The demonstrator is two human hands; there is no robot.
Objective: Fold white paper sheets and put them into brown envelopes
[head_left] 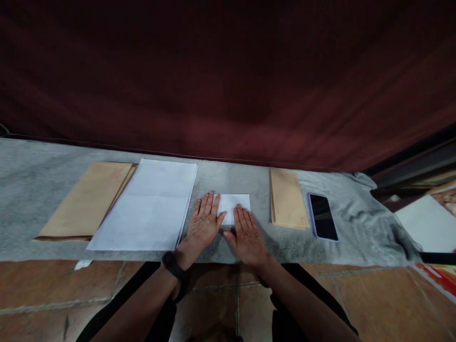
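A small folded white sheet of paper (228, 216) lies flat on the grey cloth between my hands. My left hand (204, 221) rests palm down on its left side, fingers stretched out. From the right, my right hand (246, 232) presses flat on its lower right part, with the thumb pointing inward. Both hands are open, and parts of the paper are hidden under them. Left of my left hand is a stack of large white sheets (149, 204), with a crease across the top one. To the right lies a small pile of brown envelopes (288, 197).
Larger brown envelopes (85, 199) lie at the left, partly under the white stack. A phone (323, 216) with a dark screen is at the right. The grey cloth (363, 228) is wrinkled there. Behind hangs a dark red curtain (228, 95); below is a tiled floor (213, 313).
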